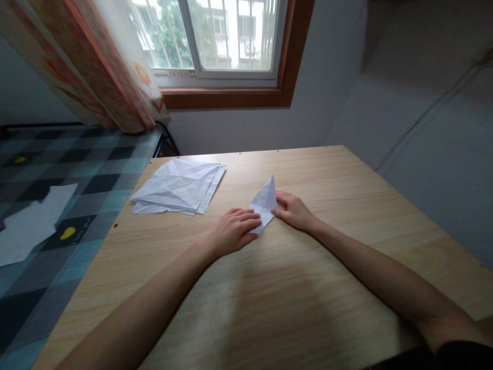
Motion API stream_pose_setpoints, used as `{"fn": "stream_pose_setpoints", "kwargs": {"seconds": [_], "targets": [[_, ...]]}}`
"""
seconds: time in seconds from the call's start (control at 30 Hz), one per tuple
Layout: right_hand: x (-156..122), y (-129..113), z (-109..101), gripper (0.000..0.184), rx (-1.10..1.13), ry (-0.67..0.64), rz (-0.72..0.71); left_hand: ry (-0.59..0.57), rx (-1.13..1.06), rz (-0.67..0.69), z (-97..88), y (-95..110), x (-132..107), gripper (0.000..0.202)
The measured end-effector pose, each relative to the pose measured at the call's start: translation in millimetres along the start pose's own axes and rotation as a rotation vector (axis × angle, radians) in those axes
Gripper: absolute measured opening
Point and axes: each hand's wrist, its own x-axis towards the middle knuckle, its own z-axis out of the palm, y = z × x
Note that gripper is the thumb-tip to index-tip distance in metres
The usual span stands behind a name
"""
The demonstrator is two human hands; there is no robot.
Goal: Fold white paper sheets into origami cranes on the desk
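Observation:
A small piece of folded white paper [265, 199] lies on the wooden table, with a pointed flap rising at its far end and crease lines across it. My left hand [236, 230] rests flat over the paper's left edge, its fingers stretched out and pressing down. On the other side, my right hand [291, 209] pinches the right edge between thumb and fingers. Part of the paper's left side is hidden under my left fingertips.
Creased white sheets [179, 187] lie in a loose stack at the table's far left. Left of the wooden table [285, 303], more white paper [33, 223] rests on a checked cloth [23, 293]. A window [231, 36] and a curtain [103, 61] are beyond.

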Motion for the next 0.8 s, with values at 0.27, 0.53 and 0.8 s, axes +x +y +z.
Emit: {"fn": "stream_pose_setpoints", "kwargs": {"seconds": [0.27,0.53,0.8], "targets": [[-12.4,-11.8,5.8,0.036,-0.125,-0.056,-0.249,0.248,-0.010,-0.162,8.0,-5.9,-4.2,0.099],[-18.9,-22.6,8.6,0.071,-0.332,-0.225,-0.212,-0.083,0.033,-0.107,0.6,-7.1,-1.6,0.069],[-9.9,-27.5,13.4,0.072,-0.415,-0.261,-0.047,-0.034,0.054,-0.090,-0.6,3.5,-1.3,0.041]]}}
